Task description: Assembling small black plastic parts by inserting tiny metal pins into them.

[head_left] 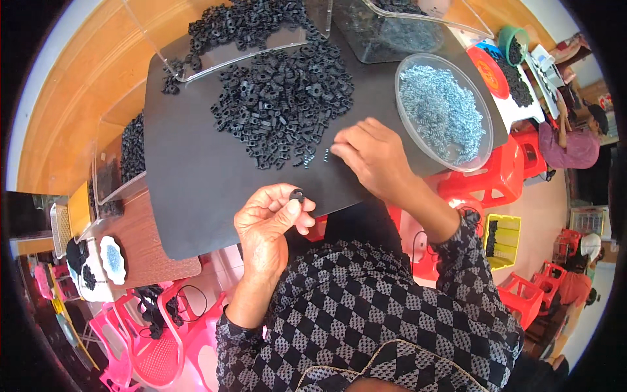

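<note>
My left hand (266,225) is closed, pinching a small black plastic part (297,195) between thumb and fingertips just off the near edge of the dark table. My right hand (377,160) hovers over the table to its right, fingers curled together. Whether something small sits in its fingertips is hidden. Beside those fingertips lie a few tiny metal springs (326,155), with more at the near edge of a large heap of black plastic parts (281,101). A round clear tub (467,168) full of silvery springs (444,111) stands right of my right hand.
Behind the heap, a clear bin (245,57) lies with black parts spilling out. Another clear bin (392,49) is at the back right. Red stools (486,176) stand right, pink chairs (153,353) lower left. A yellow crate (503,242) and another person (571,144) are farther right.
</note>
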`<action>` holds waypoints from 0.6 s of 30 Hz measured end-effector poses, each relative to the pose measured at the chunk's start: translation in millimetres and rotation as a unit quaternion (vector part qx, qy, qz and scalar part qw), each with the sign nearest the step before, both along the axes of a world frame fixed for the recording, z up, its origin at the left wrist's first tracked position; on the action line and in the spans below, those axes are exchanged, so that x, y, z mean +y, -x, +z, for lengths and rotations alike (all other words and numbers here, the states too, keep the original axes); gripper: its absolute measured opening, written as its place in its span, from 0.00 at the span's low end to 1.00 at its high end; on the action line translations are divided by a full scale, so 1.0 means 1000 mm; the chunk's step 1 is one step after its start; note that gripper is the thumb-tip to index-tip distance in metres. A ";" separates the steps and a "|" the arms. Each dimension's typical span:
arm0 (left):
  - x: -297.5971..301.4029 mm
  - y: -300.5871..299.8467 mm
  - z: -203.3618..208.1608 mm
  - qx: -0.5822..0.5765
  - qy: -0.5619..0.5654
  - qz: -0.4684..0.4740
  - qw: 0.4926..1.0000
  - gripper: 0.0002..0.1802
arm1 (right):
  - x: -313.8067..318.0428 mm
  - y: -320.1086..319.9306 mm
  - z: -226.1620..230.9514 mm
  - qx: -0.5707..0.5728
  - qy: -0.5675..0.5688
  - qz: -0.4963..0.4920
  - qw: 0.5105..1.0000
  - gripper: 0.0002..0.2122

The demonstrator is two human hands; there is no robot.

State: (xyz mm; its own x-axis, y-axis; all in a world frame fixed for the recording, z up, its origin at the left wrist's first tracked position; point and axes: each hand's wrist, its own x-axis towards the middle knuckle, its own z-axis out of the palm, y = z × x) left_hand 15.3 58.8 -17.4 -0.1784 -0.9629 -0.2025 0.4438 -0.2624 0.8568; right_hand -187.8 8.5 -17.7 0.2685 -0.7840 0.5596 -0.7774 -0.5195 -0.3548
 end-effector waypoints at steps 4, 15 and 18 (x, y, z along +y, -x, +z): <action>-0.005 0.004 0.000 0.013 -0.023 -0.016 1.000 0.07 | 0.017 -0.009 0.013 -0.113 -0.114 0.072 0.984 0.06; -0.002 0.013 0.001 -0.027 0.040 0.067 0.997 0.09 | 0.036 -0.044 0.003 -0.234 -0.090 0.090 0.964 0.09; 0.002 0.016 -0.006 -0.036 0.056 0.093 0.993 0.09 | 0.039 -0.049 -0.001 -0.252 -0.099 0.084 0.959 0.09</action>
State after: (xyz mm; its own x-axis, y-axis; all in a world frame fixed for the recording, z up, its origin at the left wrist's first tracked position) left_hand -0.3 60.6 -23.6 0.0149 -0.9950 -0.0983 0.4123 -0.0835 0.9072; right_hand -138.7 47.8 -18.5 0.1356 -0.8579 0.4956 -0.3924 -0.5058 -0.7682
